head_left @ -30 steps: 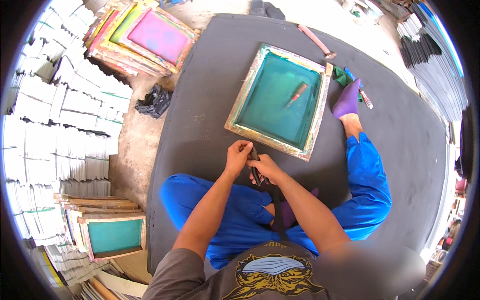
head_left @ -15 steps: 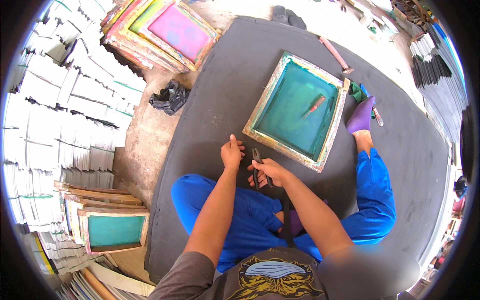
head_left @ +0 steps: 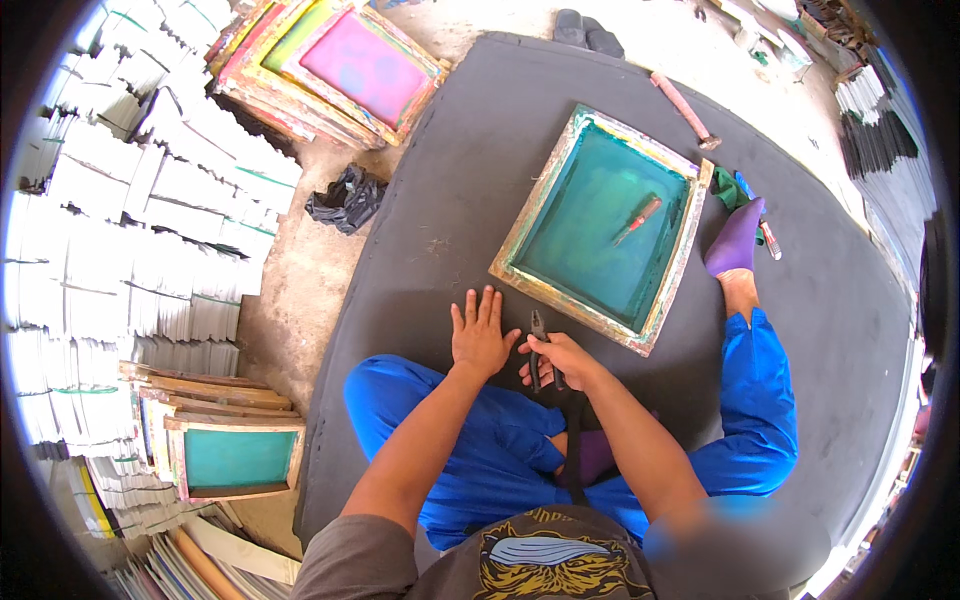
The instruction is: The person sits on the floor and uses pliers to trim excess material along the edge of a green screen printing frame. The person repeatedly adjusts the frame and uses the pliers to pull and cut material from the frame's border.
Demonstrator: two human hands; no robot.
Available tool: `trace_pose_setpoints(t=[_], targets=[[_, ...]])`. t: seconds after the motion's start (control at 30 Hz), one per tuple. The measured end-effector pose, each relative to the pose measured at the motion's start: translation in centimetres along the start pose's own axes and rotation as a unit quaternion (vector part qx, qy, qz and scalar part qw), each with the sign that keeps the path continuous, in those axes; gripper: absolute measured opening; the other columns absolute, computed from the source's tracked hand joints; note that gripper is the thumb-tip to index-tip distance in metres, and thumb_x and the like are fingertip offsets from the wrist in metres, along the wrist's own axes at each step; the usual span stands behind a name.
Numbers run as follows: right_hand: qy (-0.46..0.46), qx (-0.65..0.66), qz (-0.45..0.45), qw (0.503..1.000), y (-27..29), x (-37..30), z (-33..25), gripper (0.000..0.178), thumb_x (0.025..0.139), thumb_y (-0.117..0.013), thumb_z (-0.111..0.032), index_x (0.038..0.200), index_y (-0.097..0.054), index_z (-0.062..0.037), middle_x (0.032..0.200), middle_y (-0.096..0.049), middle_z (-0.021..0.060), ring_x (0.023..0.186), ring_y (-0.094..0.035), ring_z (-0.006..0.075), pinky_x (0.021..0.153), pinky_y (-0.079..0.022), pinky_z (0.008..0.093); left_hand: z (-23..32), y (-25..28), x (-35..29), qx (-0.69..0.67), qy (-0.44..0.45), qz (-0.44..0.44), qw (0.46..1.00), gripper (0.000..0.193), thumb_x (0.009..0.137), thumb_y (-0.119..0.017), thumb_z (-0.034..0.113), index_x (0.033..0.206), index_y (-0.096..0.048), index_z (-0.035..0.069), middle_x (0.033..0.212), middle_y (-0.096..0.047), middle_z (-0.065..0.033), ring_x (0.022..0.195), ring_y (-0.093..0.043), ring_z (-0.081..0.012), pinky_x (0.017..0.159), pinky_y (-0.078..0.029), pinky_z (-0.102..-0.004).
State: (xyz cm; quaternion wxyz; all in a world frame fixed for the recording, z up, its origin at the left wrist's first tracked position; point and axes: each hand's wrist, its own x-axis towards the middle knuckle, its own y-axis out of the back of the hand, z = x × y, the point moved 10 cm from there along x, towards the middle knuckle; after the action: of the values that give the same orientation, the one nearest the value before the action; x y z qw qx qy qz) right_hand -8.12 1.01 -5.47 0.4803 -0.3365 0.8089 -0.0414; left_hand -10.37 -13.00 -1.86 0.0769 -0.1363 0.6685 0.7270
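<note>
My left hand (head_left: 480, 338) lies palm down on the dark mat (head_left: 410, 285), its fingers spread and nothing held. Just right of it, my right hand (head_left: 556, 361) is closed around black-handled pliers (head_left: 537, 345), whose jaws point away from me. Beyond both hands lies a wooden screen-printing frame (head_left: 520, 277) with paint-stained edges and teal mesh. On that mesh rests a red-handled screwdriver (head_left: 637, 219). My legs in blue trousers (head_left: 755, 385) are bent on the mat, and the purple-socked foot (head_left: 737, 238) is near the frame's right edge.
A hammer (head_left: 684, 110) lies at the far right of the mat. Beside the foot are a green cloth (head_left: 725, 188) and another screwdriver (head_left: 770, 240). Stacked frames (head_left: 300, 75), a black plastic bag (head_left: 347, 198), more frames (head_left: 235, 460) and paper stacks (head_left: 150, 250) stand leftward.
My left hand has turned from side-on to flat on the mat with fingers spread. My right hand, still on the pliers, has shifted slightly right and nearer to me.
</note>
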Motion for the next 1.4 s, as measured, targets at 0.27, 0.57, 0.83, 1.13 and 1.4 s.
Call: trace_pose_setpoints(t=[0.27, 0.57, 0.83, 1.13, 1.4], targets=[[-0.001, 0.018, 0.007, 1.0, 0.8, -0.2, 0.0, 0.041, 0.107, -0.051, -0.04, 0.12, -0.058, -0.0021, 0.09, -0.071, 0.0196, 0.076, -0.073, 0.0273, 0.065, -0.059, 0.0397, -5.3, 2.4, 2.1, 0.038, 0.144, 0.058, 0.987, 0.085, 0.1, -0.042, 0.062, 0.161, -0.023, 0.007, 0.169, -0.02, -0.0094, 0.156, -0.013, -0.0323, 0.123, -0.01, -0.0615], [0.009, 0.014, 0.001, 1.0, 0.3, -0.1, 0.3, 0.04, 0.107, -0.052, -0.039, 0.119, -0.058, -0.0016, 0.088, -0.072, 0.0178, 0.074, -0.073, 0.0256, 0.064, -0.059, 0.038, 0.5, 0.7, 0.8, 0.02, -0.089, 0.071, 0.993, 0.083, 0.098, -0.048, 0.061, 0.159, -0.031, 0.007, 0.167, -0.027, -0.0077, 0.155, -0.02, -0.0301, 0.124, -0.013, -0.0555], [0.022, 0.024, 0.027, 0.999, 2.0, -1.2, 1.0, 0.045, 0.103, -0.058, -0.042, 0.123, -0.056, -0.0007, 0.094, -0.071, 0.0161, 0.078, -0.072, 0.0241, 0.064, -0.056, 0.0387, -7.4, 1.5, 2.2, -0.015, 0.143, 0.089, 0.986, 0.082, 0.1, -0.045, 0.059, 0.159, -0.027, 0.005, 0.167, -0.023, -0.0161, 0.156, -0.017, -0.0358, 0.123, -0.012, -0.0604], [0.008, 0.044, 0.147, 0.988, 7.8, -7.0, 2.9, 0.043, 0.102, -0.06, -0.038, 0.124, -0.055, -0.0011, 0.096, -0.069, 0.0163, 0.08, -0.07, 0.0258, 0.064, -0.06, 0.0425, 2.6, 4.1, 0.2, -0.127, -0.057, 0.171, 0.975, 0.076, 0.097, -0.06, 0.041, 0.157, -0.032, 0.004, 0.167, -0.023, -0.0187, 0.155, -0.017, -0.0372, 0.121, -0.016, -0.06], [-0.095, 0.046, 0.108, 0.988, 10.5, -9.1, 3.1, 0.047, 0.102, -0.058, -0.041, 0.124, -0.054, 0.0007, 0.097, -0.07, 0.0243, 0.08, -0.072, 0.0345, 0.07, -0.062, 0.0537, 5.6, 3.7, -0.6, -0.105, -0.149, 0.165, 0.969, 0.07, 0.097, -0.062, 0.039, 0.153, -0.04, 0.005, 0.166, -0.025, -0.018, 0.155, -0.018, -0.037, 0.121, -0.019, -0.0585]])
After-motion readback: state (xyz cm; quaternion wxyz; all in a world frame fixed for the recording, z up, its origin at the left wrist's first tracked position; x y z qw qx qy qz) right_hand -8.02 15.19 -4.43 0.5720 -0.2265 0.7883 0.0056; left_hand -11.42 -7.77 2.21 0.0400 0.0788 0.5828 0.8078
